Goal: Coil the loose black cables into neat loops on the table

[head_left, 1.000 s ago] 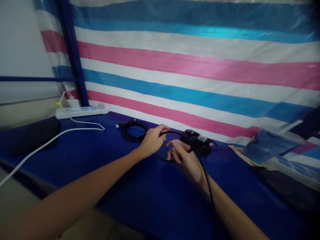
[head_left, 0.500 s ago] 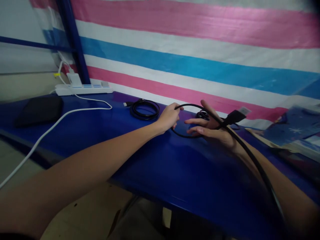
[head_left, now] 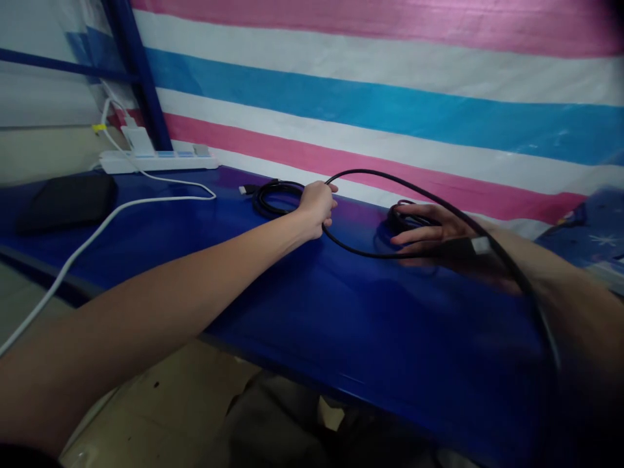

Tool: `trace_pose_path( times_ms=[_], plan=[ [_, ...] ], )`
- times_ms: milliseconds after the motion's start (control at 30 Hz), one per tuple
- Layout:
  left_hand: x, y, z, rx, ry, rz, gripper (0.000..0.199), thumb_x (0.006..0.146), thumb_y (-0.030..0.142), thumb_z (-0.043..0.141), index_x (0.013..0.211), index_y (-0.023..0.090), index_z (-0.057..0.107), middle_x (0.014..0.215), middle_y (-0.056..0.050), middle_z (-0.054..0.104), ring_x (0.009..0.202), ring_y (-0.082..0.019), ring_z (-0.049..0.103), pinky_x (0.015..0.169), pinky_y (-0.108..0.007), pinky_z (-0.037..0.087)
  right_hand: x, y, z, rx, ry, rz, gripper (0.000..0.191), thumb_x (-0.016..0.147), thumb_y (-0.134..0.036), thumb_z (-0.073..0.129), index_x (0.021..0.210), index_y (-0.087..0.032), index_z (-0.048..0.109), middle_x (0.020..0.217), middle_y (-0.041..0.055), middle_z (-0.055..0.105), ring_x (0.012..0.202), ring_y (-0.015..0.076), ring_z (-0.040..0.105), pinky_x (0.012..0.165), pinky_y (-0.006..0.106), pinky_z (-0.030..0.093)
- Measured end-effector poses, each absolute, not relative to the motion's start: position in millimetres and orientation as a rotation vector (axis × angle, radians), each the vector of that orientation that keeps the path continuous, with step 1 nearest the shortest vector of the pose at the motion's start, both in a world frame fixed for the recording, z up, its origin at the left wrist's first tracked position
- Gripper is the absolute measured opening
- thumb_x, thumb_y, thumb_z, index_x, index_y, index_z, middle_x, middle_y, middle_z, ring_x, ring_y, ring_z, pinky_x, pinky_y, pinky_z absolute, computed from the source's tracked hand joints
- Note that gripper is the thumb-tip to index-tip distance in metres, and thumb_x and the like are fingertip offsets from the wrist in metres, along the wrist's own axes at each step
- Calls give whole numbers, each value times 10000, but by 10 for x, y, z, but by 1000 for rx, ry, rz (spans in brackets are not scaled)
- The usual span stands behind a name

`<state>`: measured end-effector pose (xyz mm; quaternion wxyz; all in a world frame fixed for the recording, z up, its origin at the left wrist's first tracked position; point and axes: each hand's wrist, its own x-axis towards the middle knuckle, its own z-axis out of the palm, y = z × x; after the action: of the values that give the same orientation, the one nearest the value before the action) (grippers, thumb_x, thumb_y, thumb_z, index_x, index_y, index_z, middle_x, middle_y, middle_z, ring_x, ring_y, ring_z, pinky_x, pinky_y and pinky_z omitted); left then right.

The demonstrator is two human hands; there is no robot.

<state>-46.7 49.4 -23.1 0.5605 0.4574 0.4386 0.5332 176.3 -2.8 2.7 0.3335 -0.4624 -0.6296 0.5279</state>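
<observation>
My left hand [head_left: 318,207] is closed around a black cable [head_left: 390,174], which arcs in a wide loop over to the right and down past my right forearm. Its lower strand runs from my left hand to a wide, flat HDMI-like plug [head_left: 455,250] with a pale tip, blurred in front of my right hand. My right hand [head_left: 433,227] has its fingers stretched out to the left, beside a small black cable coil [head_left: 407,218] on the blue table [head_left: 370,325]. Behind my left hand lies another coiled black cable [head_left: 273,198] with a pale-tipped plug.
A white power strip [head_left: 160,162] with a charger stands at the back left, and its white cord [head_left: 117,208] crosses the table. A black flat case [head_left: 68,201] lies at the left. Striped sheeting [head_left: 365,91] hangs behind; a blue patterned item [head_left: 602,227] is at the right.
My right hand has moved right and its spread fingers have come closer together beside the small coil. The plug has swung lower, and the cable loop has widened. The view has tilted slightly down.
</observation>
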Motion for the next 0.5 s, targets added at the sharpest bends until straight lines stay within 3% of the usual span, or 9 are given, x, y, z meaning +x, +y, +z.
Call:
trace_pose_path(
  times_ms=[133,233,300,500],
  plan=[
    [-494,503,-192,1001,1001,1260,145,850,142,319,942,151,430,572,46,318,408,-38,224,415,-212,158,1688,-68,159,-1361,-1366,1129,420,826,-304,544,1240,-235,537,1131,108,642,714,143,654,604,261,505],
    [-496,508,-179,953,919,1236,165,856,129,310,966,142,432,552,50,315,397,-34,204,407,-204,149,1557,-145,230,-1330,-1312,1014,495,914,-525,362,1313,-256,481,1243,121,581,562,94,589,490,262,429],
    [-505,518,-169,917,867,1211,182,861,126,307,996,140,427,541,54,304,387,-34,191,402,-202,139,1491,-180,219,-1282,-1423,952,528,920,-572,301,1329,-273,454,1288,136,545,495,81,551,468,284,415],
    [-568,551,-104,962,745,1274,217,865,128,311,1040,131,440,533,67,262,374,-31,160,399,-195,124,1464,-137,28,-1329,-1590,943,416,790,-412,645,1172,-278,551,1148,90,635,748,166,668,632,284,523]
  ],
)
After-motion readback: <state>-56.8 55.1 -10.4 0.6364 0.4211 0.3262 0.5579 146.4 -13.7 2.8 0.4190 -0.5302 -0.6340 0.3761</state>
